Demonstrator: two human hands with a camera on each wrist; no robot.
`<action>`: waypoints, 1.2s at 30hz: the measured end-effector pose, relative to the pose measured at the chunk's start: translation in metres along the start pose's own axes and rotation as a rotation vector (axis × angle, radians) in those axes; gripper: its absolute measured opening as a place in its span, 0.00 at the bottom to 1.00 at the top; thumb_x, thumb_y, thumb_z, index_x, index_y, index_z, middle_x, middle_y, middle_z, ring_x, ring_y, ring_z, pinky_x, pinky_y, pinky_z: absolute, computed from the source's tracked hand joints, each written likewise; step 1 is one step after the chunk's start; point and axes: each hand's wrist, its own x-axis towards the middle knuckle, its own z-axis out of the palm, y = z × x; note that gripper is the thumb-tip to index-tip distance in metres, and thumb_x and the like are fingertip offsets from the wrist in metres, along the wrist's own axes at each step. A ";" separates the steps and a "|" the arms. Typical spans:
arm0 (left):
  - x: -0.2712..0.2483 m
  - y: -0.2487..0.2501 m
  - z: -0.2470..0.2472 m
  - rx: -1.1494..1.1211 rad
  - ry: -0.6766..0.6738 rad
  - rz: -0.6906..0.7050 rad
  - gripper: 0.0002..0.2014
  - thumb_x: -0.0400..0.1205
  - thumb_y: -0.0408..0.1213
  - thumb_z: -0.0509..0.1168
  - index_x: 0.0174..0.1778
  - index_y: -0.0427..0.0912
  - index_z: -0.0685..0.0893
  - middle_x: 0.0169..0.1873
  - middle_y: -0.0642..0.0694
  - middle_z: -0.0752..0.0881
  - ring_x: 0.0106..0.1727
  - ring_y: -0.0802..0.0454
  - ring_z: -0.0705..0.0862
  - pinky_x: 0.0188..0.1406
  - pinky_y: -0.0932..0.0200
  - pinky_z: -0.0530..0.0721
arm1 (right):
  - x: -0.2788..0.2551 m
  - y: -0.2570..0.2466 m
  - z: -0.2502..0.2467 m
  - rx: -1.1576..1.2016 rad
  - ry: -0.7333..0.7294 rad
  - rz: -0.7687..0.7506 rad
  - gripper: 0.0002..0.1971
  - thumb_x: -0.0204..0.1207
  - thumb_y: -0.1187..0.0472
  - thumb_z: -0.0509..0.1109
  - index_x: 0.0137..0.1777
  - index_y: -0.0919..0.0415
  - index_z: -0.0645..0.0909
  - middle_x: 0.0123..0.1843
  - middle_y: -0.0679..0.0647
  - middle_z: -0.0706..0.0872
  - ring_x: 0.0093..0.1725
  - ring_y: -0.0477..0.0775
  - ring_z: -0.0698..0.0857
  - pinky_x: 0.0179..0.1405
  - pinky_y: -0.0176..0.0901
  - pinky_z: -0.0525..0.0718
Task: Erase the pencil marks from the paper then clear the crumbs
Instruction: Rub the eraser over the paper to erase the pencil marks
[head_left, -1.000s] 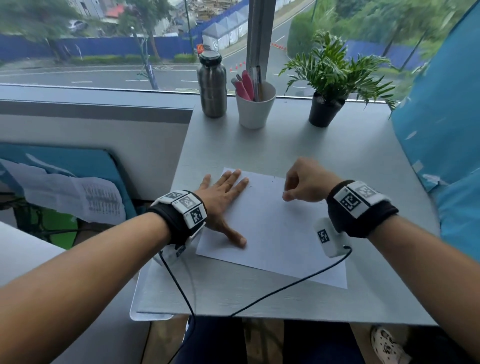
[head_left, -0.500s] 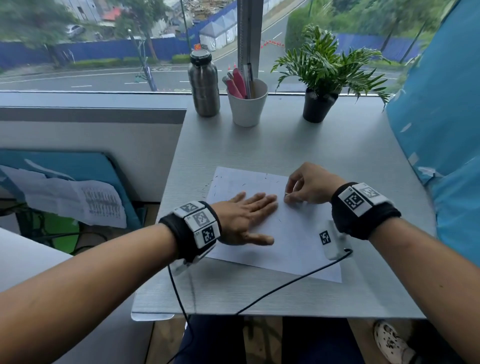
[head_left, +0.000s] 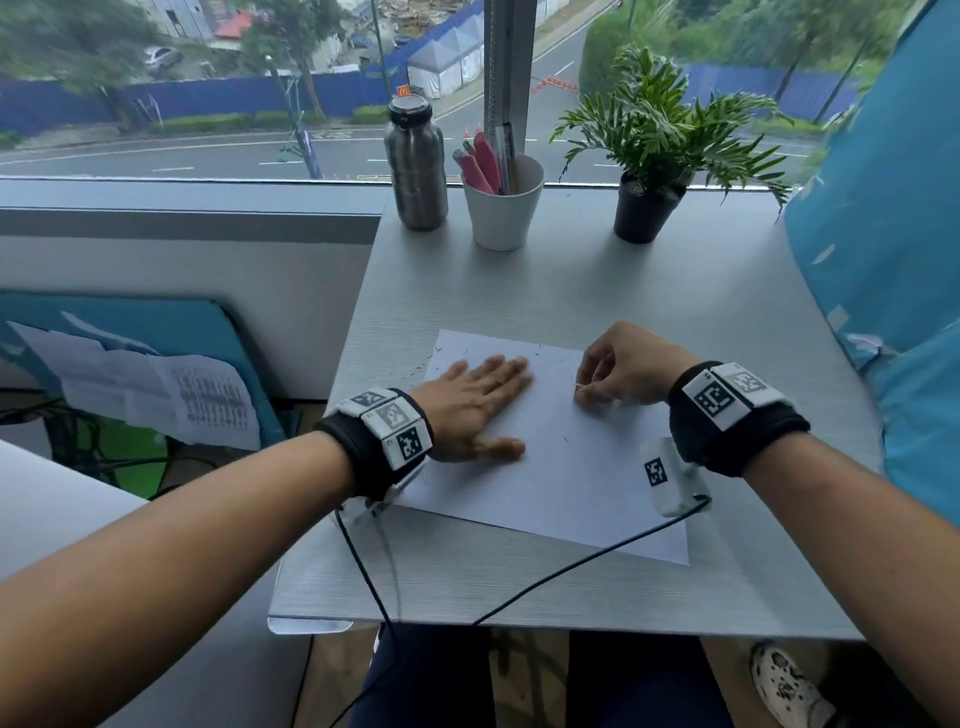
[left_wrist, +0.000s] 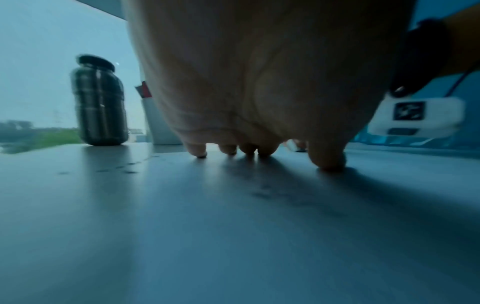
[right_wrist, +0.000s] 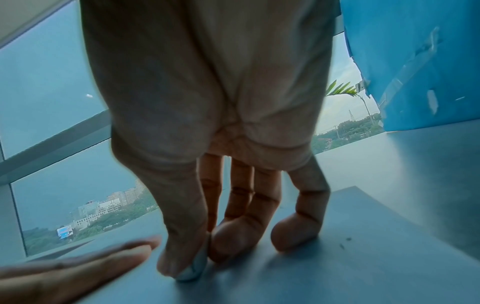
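A white sheet of paper (head_left: 571, 467) lies on the grey table (head_left: 649, 291), with dark eraser crumbs (head_left: 563, 439) scattered on it and along its far edge. My left hand (head_left: 478, 400) lies flat on the sheet's left part, fingers straight and pressing down; in the left wrist view the left hand (left_wrist: 259, 152) touches the paper with its fingertips. My right hand (head_left: 597, 389) pinches a small white eraser (right_wrist: 193, 267) between thumb and fingers, its tip on the paper. In the head view only a sliver of the eraser (head_left: 578, 385) shows.
At the table's far edge stand a steel bottle (head_left: 415, 166), a white cup of pens (head_left: 503, 208) and a potted plant (head_left: 649, 156). A blue panel (head_left: 883, 234) rises on the right. Cables (head_left: 571, 566) run off the near edge.
My left hand has slid from the sheet's left edge toward its middle, fingers now pointing right. The right hand with the eraser has stayed near the sheet's upper right.
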 end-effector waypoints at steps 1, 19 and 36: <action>0.000 -0.010 -0.002 -0.024 -0.006 -0.067 0.53 0.77 0.74 0.53 0.86 0.46 0.33 0.84 0.50 0.31 0.85 0.52 0.33 0.85 0.46 0.37 | -0.001 -0.001 -0.001 -0.003 -0.005 0.004 0.03 0.67 0.60 0.82 0.39 0.54 0.91 0.36 0.51 0.91 0.31 0.45 0.85 0.33 0.36 0.82; 0.003 -0.028 -0.009 -0.100 -0.059 -0.198 0.78 0.52 0.81 0.70 0.84 0.50 0.28 0.83 0.50 0.27 0.83 0.51 0.27 0.84 0.44 0.34 | 0.038 -0.075 0.031 -0.092 0.198 -0.179 0.05 0.68 0.59 0.79 0.39 0.61 0.92 0.38 0.57 0.92 0.40 0.53 0.88 0.39 0.37 0.81; -0.008 -0.027 -0.004 0.008 -0.014 -0.216 0.75 0.55 0.86 0.60 0.85 0.44 0.30 0.85 0.48 0.30 0.84 0.50 0.29 0.84 0.43 0.33 | -0.002 -0.011 0.000 -0.033 0.099 0.075 0.05 0.70 0.58 0.79 0.41 0.59 0.90 0.38 0.52 0.90 0.35 0.48 0.84 0.32 0.33 0.78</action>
